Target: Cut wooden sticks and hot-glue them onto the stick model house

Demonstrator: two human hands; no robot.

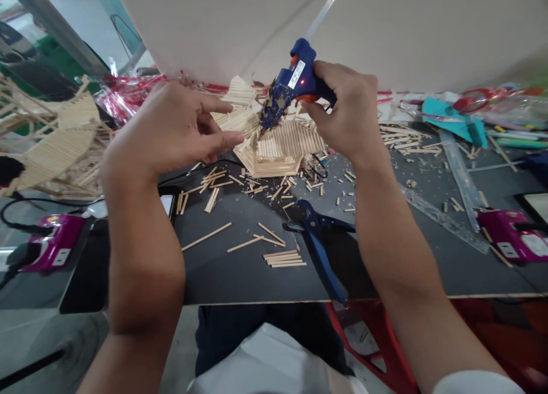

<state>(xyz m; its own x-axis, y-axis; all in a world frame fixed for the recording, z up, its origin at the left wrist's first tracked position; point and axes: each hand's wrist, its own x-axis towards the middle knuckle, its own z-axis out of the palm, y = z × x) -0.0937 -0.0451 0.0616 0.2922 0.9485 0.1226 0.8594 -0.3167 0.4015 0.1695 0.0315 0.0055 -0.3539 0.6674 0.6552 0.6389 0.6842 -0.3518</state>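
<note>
My right hand (pixel 349 108) is wrapped round a blue hot glue gun (pixel 299 77), which has a red light showing and a clear glue stick rising from its back. The gun's nozzle points down at a model built of thin wooden sticks (pixel 291 140), with leaf-shaped panels over a layered polygonal base. At the model's left side is my left hand (pixel 171 123), thumb and forefinger apart beside the panels. Whether its fingertips touch the wood I cannot tell. Cut sticks (pixel 285 260) lie on the dark table in front, beside blue-handled cutters (pixel 319 245).
Another stick model (pixel 55 148) stands at the left. Purple power sockets (pixel 55 242) (pixel 514 234) sit at both sides. Clear rulers (pixel 460 177) and wood scraps lie at the right. Red plastic wrapping (pixel 128 97) is heaped against the pale back panel.
</note>
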